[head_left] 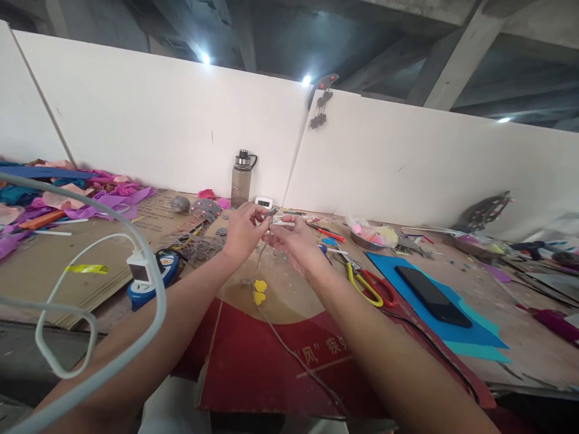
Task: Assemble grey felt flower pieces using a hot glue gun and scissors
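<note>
The surface (pixel 520 337) runs wide from left to right, with a white partition (pixel 158 120) standing along its far edge. Brown cardboard (pixel 54 283) covers its left part, and a red-printed board (pixel 253 361) lies at the near edge, under the forearms. Pink and purple paper scraps (pixel 99 193) are heaped in the far left corner. A blue sheet (pixel 479 337) lies right of the middle towards the near edge, with a dark phone (pixel 432 295) flat on it. The left hand (pixel 244 232) and right hand (pixel 294 241) meet above the middle of the surface, raised off it, fingertips closed in a pinch from both sides on the top end of a grey cord (pixel 280 337). The cord hangs from the fingers and trails across the red board towards the near edge. A bottle (pixel 241 179) stands upright at the far edge, just behind the hands. Scissors (pixel 368 283) with yellow and red handles lie just left of the sheet. Two small yellow hearts (pixel 259 290) lie touching each other below the hands, beside the cord.
</note>
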Demonstrator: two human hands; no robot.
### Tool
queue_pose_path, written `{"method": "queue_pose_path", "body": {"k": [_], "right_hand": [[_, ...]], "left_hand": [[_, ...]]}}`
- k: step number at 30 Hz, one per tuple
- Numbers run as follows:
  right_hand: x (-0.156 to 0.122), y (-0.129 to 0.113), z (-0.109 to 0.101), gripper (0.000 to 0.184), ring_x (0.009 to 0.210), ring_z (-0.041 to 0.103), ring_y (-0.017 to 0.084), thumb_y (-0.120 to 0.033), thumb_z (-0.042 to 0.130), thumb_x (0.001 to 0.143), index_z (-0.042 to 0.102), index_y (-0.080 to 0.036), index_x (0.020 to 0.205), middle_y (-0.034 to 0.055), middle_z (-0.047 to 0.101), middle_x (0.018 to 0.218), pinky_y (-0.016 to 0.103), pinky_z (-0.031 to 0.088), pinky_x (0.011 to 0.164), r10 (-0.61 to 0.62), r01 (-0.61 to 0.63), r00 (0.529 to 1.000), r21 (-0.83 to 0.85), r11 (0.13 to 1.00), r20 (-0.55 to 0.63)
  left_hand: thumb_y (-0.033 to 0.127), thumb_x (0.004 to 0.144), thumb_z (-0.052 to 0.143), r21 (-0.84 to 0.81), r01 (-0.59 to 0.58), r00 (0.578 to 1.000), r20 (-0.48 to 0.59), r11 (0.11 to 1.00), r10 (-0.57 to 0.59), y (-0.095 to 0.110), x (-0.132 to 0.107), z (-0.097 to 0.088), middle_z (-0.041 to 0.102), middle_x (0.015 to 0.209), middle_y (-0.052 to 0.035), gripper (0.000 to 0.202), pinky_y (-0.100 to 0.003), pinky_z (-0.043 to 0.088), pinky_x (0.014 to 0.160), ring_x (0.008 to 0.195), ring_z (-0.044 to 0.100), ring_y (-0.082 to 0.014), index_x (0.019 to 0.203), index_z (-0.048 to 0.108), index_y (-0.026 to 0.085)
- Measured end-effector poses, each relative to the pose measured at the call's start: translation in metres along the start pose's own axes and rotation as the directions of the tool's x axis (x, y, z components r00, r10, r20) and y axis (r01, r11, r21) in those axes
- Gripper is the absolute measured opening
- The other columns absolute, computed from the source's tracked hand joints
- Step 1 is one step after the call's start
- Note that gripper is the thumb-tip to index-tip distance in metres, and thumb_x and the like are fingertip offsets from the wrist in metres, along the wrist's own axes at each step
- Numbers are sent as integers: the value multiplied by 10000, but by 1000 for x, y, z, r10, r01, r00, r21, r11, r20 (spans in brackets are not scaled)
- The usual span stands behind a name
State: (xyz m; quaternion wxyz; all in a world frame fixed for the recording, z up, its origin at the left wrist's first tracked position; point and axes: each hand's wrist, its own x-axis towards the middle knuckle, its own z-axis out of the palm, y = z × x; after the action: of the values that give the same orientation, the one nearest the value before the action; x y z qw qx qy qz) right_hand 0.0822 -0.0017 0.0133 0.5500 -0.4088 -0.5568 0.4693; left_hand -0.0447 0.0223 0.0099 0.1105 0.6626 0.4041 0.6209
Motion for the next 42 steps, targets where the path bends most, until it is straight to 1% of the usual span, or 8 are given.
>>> {"method": "queue_pose_path", "body": {"k": [2, 5, 8, 13, 16, 22, 32, 42], "right_hand": [[6, 7, 5, 332, 543, 510, 111, -307, 599, 711, 360, -255, 935, -68, 522, 701, 286, 470, 576, -15, 16, 999, 23, 1000, -51], [12, 18, -1, 247, 583, 463, 112, -320, 590, 723, 439, -233, 898, -63, 486, 695, 263, 424, 570, -207, 187, 970, -157, 970, -127], [13, 21, -11, 111, 663, 479, 128, -295, 552, 770, 513, -209, 829, -28, 532, 729, 279, 414, 665, -389, 328, 914, -357, 875, -112], [11, 16, -22, 78, 686, 500, 143, -266, 521, 819, 553, -202, 787, -3, 583, 751, 284, 401, 698, -499, 391, 860, -486, 782, -110], [11, 14, -25, 117, 721, 521, 162, -277, 495, 844, 553, -204, 773, 15, 603, 758, 296, 402, 715, -517, 391, 851, -548, 739, -91], [12, 12, -26, 237, 717, 507, 171, -309, 423, 902, 526, -209, 712, 30, 592, 757, 303, 369, 709, -538, 365, 842, -682, 634, -49], [15, 12, -28, 307, 640, 479, 155, -304, 379, 932, 545, -202, 695, 24, 602, 702, 275, 303, 625, -518, 325, 855, -765, 555, -12], [10, 11, -27, 373, 608, 488, 148, -382, 377, 949, 509, -207, 649, 15, 583, 644, 276, 314, 625, -464, 340, 885, -716, 610, 26]], "left_hand": [[183, 704, 677, -25, 47, 999, -9, 999, -47, 0, 0, 0, 626, 735, -12, 43, -247, 400, 638, 625, 510, -122, 737, 653, 197], [215, 718, 667, -66, 115, 993, 26, 991, -113, -2, 0, 2, 633, 719, -1, 49, -242, 402, 617, 607, 516, -112, 753, 649, 186], [247, 729, 659, -156, 183, 982, 80, 971, -173, -4, 0, 6, 646, 735, -3, 91, -237, 423, 618, 623, 545, -107, 777, 641, 171], [260, 712, 689, -275, 285, 954, 175, 918, -244, -4, -2, 11, 635, 681, -8, 170, -224, 448, 552, 585, 550, -97, 827, 652, 141], [274, 719, 694, -296, 341, 931, 240, 892, -276, -1, -4, 13, 645, 673, -15, 227, -238, 487, 547, 559, 567, -99, 889, 677, 124], [270, 701, 728, -351, 393, 907, 303, 850, -294, 5, -6, 15, 661, 675, -17, 211, -250, 535, 594, 571, 607, -100, 850, 688, 126], [279, 710, 696, -299, 369, 907, 322, 880, -271, 4, -7, 15, 659, 711, -18, 163, -222, 529, 565, 580, 597, -90, 776, 678, 131], [239, 723, 630, -148, 391, 898, 277, 908, -342, 7, -5, 11, 634, 578, -13, 112, -194, 468, 498, 503, 580, -93, 715, 666, 134]]}}
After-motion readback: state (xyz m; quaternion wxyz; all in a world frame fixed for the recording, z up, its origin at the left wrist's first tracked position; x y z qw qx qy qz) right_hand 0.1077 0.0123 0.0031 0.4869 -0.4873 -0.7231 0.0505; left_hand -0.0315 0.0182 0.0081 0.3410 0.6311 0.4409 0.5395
